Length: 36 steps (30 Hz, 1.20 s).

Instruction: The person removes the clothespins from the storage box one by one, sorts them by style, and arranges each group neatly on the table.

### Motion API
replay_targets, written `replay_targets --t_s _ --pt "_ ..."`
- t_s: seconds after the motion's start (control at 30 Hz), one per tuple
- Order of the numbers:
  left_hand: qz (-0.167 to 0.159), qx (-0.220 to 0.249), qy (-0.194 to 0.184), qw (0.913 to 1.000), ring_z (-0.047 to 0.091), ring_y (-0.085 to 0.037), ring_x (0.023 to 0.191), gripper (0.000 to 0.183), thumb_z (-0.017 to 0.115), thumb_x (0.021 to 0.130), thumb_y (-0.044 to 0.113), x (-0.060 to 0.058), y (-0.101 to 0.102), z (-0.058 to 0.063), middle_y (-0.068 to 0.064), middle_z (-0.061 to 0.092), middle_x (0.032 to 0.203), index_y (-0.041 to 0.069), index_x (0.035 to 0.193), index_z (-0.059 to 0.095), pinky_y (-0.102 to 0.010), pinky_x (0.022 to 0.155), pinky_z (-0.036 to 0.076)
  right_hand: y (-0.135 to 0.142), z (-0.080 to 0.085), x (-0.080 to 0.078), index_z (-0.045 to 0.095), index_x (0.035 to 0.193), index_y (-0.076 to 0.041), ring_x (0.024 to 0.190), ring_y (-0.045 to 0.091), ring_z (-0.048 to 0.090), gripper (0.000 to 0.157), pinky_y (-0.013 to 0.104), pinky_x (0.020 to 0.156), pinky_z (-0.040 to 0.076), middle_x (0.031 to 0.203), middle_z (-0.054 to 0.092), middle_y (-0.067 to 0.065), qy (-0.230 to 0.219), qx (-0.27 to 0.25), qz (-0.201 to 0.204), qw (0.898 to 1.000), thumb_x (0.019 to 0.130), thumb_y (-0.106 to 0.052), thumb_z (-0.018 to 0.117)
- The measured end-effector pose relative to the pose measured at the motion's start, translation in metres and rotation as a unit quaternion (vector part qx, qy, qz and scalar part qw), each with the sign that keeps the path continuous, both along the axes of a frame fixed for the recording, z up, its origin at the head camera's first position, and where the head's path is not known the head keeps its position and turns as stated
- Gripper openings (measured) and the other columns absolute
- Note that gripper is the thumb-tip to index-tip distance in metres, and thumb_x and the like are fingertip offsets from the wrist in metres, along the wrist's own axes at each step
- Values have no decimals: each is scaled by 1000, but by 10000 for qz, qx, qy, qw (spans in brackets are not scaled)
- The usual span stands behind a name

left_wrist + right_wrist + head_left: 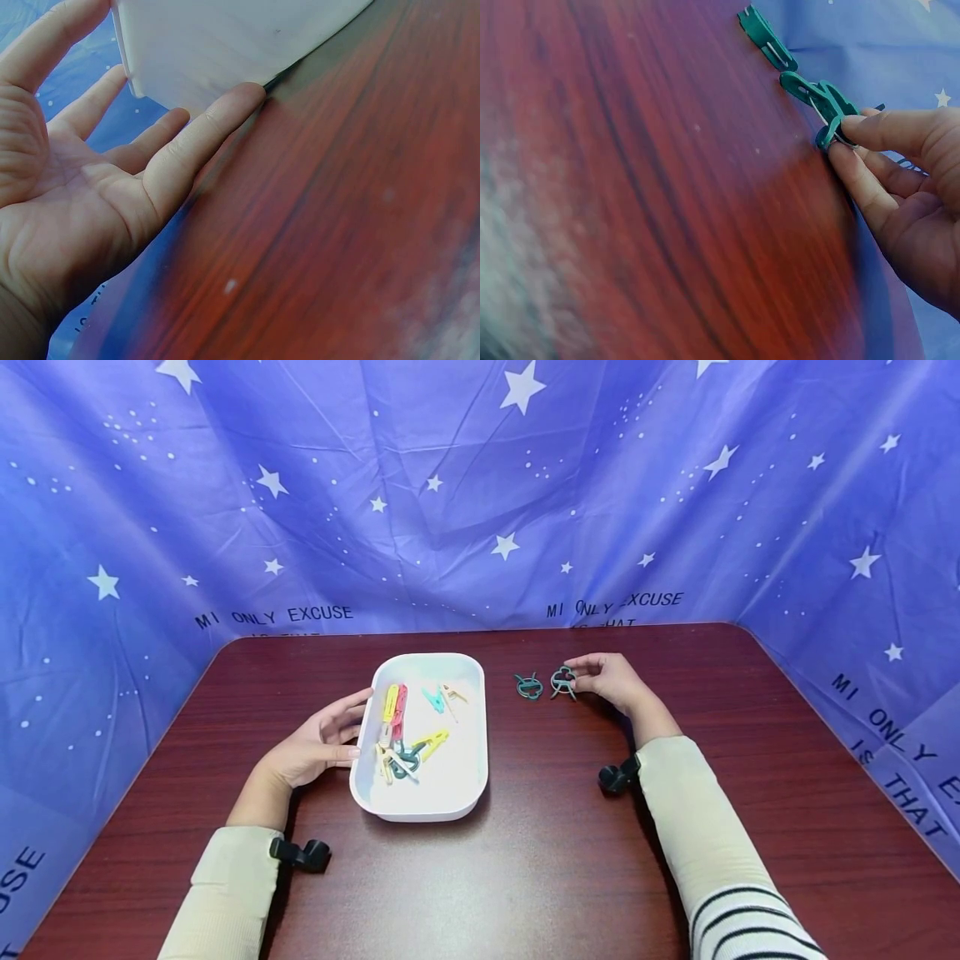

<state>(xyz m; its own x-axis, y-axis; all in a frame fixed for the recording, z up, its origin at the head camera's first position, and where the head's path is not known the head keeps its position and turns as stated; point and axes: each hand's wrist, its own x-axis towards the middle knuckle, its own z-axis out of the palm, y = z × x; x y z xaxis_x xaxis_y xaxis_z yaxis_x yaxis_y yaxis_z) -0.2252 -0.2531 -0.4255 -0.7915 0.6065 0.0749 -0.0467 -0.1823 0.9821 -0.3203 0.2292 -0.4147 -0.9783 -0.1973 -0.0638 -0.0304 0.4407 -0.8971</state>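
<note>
My left hand (pixel 311 747) rests with spread, fairly straight fingers against the left side of a white plastic tray (pixel 431 817). In the left wrist view, its fingertips meet the tray's outer wall (pixel 202 52). To the right of the tray, my right hand (pixel 611 681) pinches a green clip (pixel 826 101) with a looped outline between thumb and fingers. A second green clip (pixel 529 687) lies on the table just left of the held one.
Inside the tray lie a yellow clip (pixel 391 702), a red clip (pixel 400 706), a light teal clip (pixel 433 698), another yellow clip (pixel 433 743) and several others. A blue star-printed cloth (pixel 465 510) hangs behind the dark red wooden table (pixel 540 877).
</note>
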Motion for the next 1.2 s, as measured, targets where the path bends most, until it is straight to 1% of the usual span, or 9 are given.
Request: replay_targets --t_s 0.1,0.23,0.37,0.47,0.7,0.83,0.97,1.1,1.2 --pt "-1 -6 19 10000 46 -27 126 91 64 83 -13 0 0 0 -27 18 153 7 156 13 -43 86 54 1 2 0 62 126 4 96 17 60 42 18 72 50 119 64 23 146 402 12 9991 85 4 69" --pt "-3 -5 18 10000 46 -27 126 91 64 84 -13 0 0 0 -25 19 153 7 156 13 -43 86 54 2 3 -1 64 126 0 102 24 59 40 20 74 49 121 64 20 214 826 31 9963 87 0 70" --pt "4 -16 11 10000 45 -27 127 91 64 84 -13 0 0 0 -23 21 153 7 156 13 -43 86 54 3 3 -2 69 118 1 100 23 57 32 23 74 48 121 63 20 201 1089 -10 9939 87 -2 70" --pt "9 -17 25 10000 45 -27 126 91 64 84 -13 -1 0 -1 -23 22 153 6 156 12 -42 86 54 3 3 -3 71 112 1 93 21 56 26 24 72 47 120 64 20 225 1194 -36 9926 87 -2 70" --pt "-57 51 45 10000 48 -28 124 91 63 84 -14 -2 0 -1 -27 19 153 5 156 12 -42 85 54 1 3 -3 71 111 2 80 16 55 24 24 67 47 114 65 20 285 1248 -49 9918 87 -3 70" --pt "-65 55 25 10000 48 -28 124 91 64 84 -13 -2 -1 0 -27 19 153 6 156 12 -43 85 54 -2 8 -2 70 112 3 75 17 55 26 26 64 47 108 67 19 318 1346 -66 9904 87 -2 69" --pt "-61 53 7 10000 49 -27 124 92 64 84 -13 -1 0 0 -28 18 153 6 156 11 -44 84 54 -8 16 0 69 115 2 79 20 59 29 29 65 50 105 68 18 489 1403 -6 9889 87 -3 70" --pt "-64 63 3 10000 49 -28 123 91 63 84 -13 -1 0 0 -29 16 153 6 156 11 -43 85 54 -17 29 5 68 117 1 89 25 61 31 35 73 51 105 67 16 771 1439 75 9866 87 -5 71" --pt "-64 56 1 10000 49 -28 123 91 63 84 -14 -1 0 0 -30 16 153 6 156 12 -43 85 54 -25 37 8 68 117 1 93 26 60 32 37 77 50 103 67 15 969 1425 131 9850 86 -7 72"
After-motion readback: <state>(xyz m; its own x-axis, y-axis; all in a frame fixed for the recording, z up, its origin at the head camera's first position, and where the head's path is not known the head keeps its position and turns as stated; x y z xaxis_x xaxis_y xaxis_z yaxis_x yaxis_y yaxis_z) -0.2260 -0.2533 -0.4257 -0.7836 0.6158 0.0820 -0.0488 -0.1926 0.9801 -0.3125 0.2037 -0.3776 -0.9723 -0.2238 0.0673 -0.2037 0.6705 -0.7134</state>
